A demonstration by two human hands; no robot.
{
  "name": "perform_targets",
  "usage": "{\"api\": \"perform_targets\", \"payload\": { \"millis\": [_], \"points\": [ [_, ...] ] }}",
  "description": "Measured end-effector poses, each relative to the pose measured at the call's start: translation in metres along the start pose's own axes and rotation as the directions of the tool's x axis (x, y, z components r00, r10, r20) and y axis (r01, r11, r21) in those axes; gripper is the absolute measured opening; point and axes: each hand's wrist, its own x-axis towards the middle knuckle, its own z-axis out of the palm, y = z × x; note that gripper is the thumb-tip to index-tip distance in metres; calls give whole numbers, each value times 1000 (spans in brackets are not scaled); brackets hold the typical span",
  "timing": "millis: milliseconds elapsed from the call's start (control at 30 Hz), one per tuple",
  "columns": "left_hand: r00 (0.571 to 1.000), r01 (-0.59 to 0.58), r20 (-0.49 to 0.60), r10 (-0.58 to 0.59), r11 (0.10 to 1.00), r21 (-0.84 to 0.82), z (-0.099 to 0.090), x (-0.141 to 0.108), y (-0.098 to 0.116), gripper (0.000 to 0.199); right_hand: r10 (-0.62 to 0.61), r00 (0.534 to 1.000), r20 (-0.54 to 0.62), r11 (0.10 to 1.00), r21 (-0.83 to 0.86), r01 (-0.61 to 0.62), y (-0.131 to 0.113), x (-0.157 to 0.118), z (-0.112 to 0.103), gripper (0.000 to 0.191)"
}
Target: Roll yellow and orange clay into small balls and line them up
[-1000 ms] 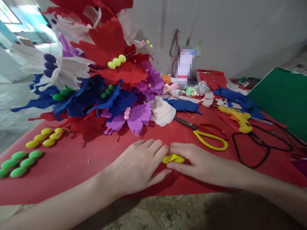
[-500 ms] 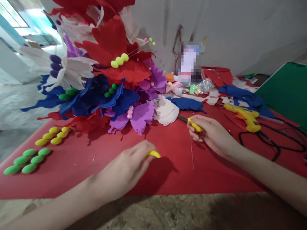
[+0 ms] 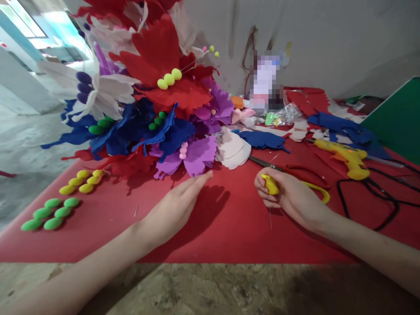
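My right hand point(image 3: 284, 194) is closed around a soft yellow lump point(image 3: 271, 184), its fingers curled above the red table sheet. What the lump is made of I cannot tell. My left hand point(image 3: 180, 203) is held over the sheet with its fingers stretched out, pointing at a purple cloth butterfly point(image 3: 198, 159); nothing shows in it. Just behind my right hand lie pliers with red handles point(image 3: 308, 172), and a curved yellow handle point(image 3: 318, 191) is partly hidden by the hand. A thin wire point(image 3: 271, 218) shows below my right fingers.
Large red, white, blue and purple cloth butterflies point(image 3: 160, 100) are heaped at the left. Yellow bead strips point(image 3: 77, 181) and green bead strips point(image 3: 49, 213) lie near the left edge. A yellow glue gun point(image 3: 348, 158) with a black cord and a green board point(image 3: 398, 118) stand right.
The yellow piece once in my left hand no longer shows there, and those fingers have straightened. My right hand has lowered a little, uncovering the pliers; its yellow lump looks thicker.
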Motion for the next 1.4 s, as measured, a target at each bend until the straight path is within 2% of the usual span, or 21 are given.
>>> {"api": "perform_targets", "payload": {
  "millis": [67,167,233,300,333,400,467,533,600,667,733,833,933,1100,1300,1400],
  "points": [
    [983,-119,155,96,982,148,7,-1,-3,46,3,999,33,1000,-21,-3,1,0,0,35],
    [936,-162,343,82,964,211,11,2,0,45,-4,999,54,999,-35,6,4,-2,0,37],
    [913,-163,402,71,966,199,8,3,3,52,-4,997,74,999,-49,7,5,-4,0,37],
    [897,-152,436,73,977,147,2,3,5,72,20,995,102,997,-76,-12,8,-5,0,35],
    [895,-141,439,80,984,108,-2,2,5,78,44,992,121,995,-93,-33,9,-5,0,33],
    [917,-108,390,90,994,24,-9,1,3,78,99,981,166,990,-115,-81,13,-4,0,27],
    [956,-55,287,62,998,-32,-15,1,2,68,149,965,217,985,-121,-125,16,-5,0,25],
    [982,-21,187,26,999,-29,-19,5,6,53,180,949,260,977,-161,-141,16,-7,1,31],
    [988,-74,138,67,996,43,-20,11,15,35,232,936,264,948,-278,-156,13,-12,3,48],
    [974,-209,124,190,965,160,-17,17,28,29,266,931,251,903,-402,-150,9,-19,7,64],
    [945,-321,146,292,915,246,-11,22,39,35,272,917,293,881,-459,-114,5,-24,11,75],
    [918,-392,175,356,882,261,-1,27,49,36,228,886,403,897,-442,-29,6,-29,15,79],
    [891,-451,186,415,857,249,4,30,52,24,174,897,407,905,-425,18,9,-30,17,79],
    [872,-489,166,461,836,249,6,32,53,16,183,905,385,841,-538,59,3,-29,17,77],
    [849,-521,211,484,833,185,-1,25,49,16,214,843,494,773,-613,163,-17,-24,7,63],
    [851,-515,236,469,833,201,-9,22,44,21,201,854,479,756,-631,176,-21,-21,-2,52]
  ]
}}
